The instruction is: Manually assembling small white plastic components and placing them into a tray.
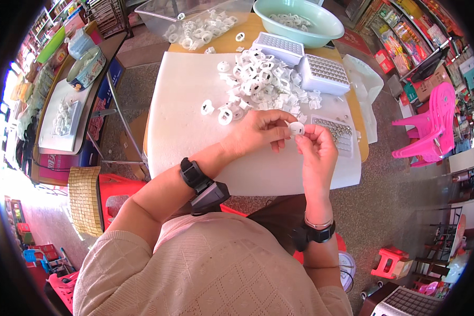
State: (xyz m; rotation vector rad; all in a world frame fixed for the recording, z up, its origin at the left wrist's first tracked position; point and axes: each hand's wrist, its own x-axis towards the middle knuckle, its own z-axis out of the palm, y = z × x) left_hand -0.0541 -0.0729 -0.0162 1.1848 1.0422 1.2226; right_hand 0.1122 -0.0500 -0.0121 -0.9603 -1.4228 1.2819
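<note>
A small round white plastic part (296,128) is pinched between the fingertips of my left hand (258,131) and my right hand (316,150), held just above the white table sheet (179,116). Behind my hands lies a heap of several similar white plastic parts (260,79). Just right of my right hand, a flat tray of small metal pieces (338,131) rests on the sheet. Both wrists wear dark bands.
Two white gridded boxes (324,73) stand behind the heap. A green basin (297,21) with white parts and a clear bin (189,23) of parts sit at the table's far edge. Pink plastic chairs (432,124) are on the right, a side table (68,105) on the left.
</note>
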